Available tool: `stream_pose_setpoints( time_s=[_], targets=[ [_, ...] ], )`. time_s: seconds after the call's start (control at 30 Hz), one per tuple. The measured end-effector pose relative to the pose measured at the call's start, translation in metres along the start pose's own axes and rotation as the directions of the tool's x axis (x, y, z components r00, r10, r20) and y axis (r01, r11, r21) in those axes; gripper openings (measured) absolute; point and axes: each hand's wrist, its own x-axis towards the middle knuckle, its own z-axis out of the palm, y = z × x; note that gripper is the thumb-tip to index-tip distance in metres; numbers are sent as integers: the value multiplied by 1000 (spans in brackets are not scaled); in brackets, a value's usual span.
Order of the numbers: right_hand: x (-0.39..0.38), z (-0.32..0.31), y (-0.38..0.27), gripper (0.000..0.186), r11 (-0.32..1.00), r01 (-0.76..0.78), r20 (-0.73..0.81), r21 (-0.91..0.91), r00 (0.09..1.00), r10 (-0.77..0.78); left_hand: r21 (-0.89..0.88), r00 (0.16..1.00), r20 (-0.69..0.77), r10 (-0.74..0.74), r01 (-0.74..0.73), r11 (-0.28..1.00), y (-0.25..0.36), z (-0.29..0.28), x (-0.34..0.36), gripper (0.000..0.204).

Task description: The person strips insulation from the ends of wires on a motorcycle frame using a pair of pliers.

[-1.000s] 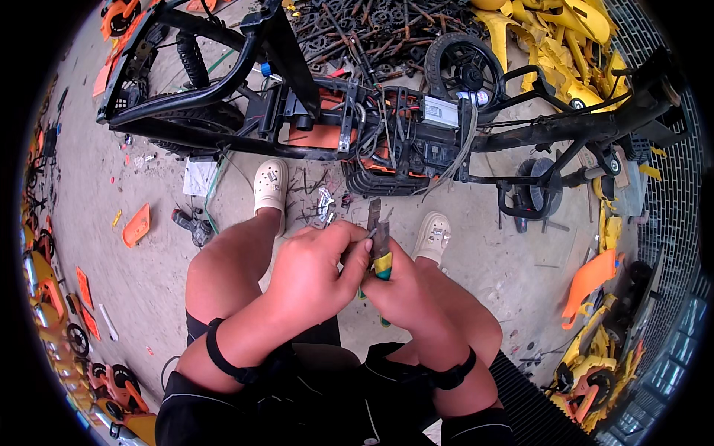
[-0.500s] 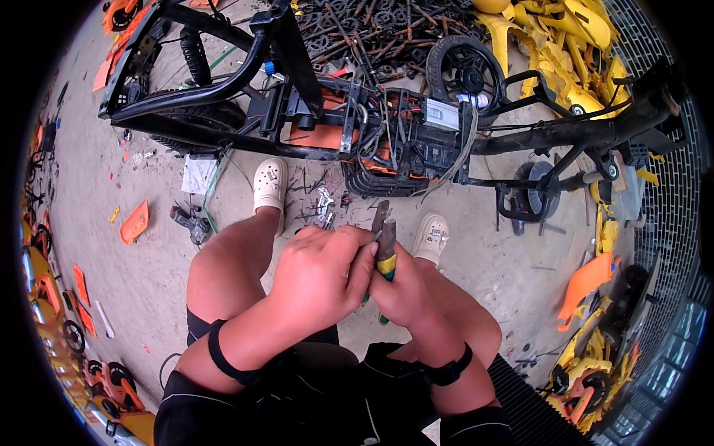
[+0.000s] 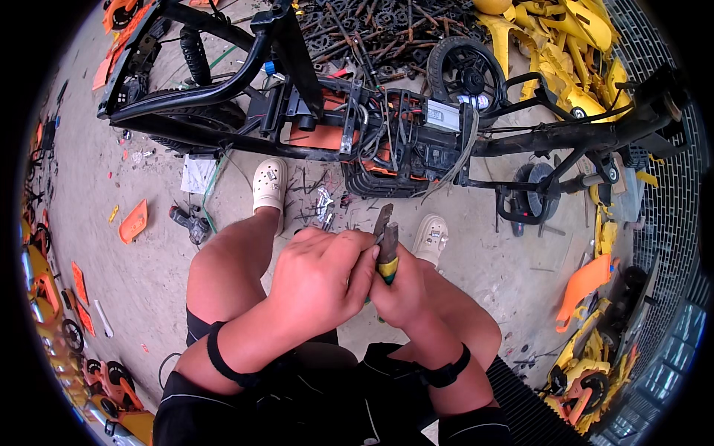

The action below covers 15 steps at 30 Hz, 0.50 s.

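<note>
My right hand [image 3: 405,291] is closed around a pair of pliers [image 3: 387,256] with yellow and green handles, and their grey metal jaws point away from me, slightly parted. My left hand [image 3: 316,271] presses against it from the left, fingers curled in and thumb tip close to the jaws. Something small may sit in that pinch, but the fingers hide it. Both hands are held over my knees, in front of a black vehicle frame [image 3: 290,149] lying on the floor. Exposed cables and a battery-like block [image 3: 442,114] show in its middle.
A cordless drill [image 3: 190,224] and an orange plastic piece [image 3: 134,221] lie to the left. Loose bits are scattered by my left shoe [image 3: 269,184]. Beyond the frame are a wheel [image 3: 465,76], rusty metal parts [image 3: 364,37] and yellow panels [image 3: 573,44]. Another orange panel [image 3: 584,290] is at right.
The pliers have turned slightly in my right hand, and less of their green handle shows below the fingers. My left hand has hardly moved.
</note>
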Motion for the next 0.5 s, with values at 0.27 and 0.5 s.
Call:
stream_pose_setpoints(
  time_s=[0.27, 0.5],
  targets=[
    [2, 1, 2, 24, 997, 71, -29, -17, 997, -71, -12, 1000, 0, -5, 5, 1000, -2, 1, 2, 12],
    [5, 0, 4, 24, 995, -39, 15, 93, 999, 37, 8, 1000, 22, -10, 10, 1000, -5, 1, 1, 13]
  ],
)
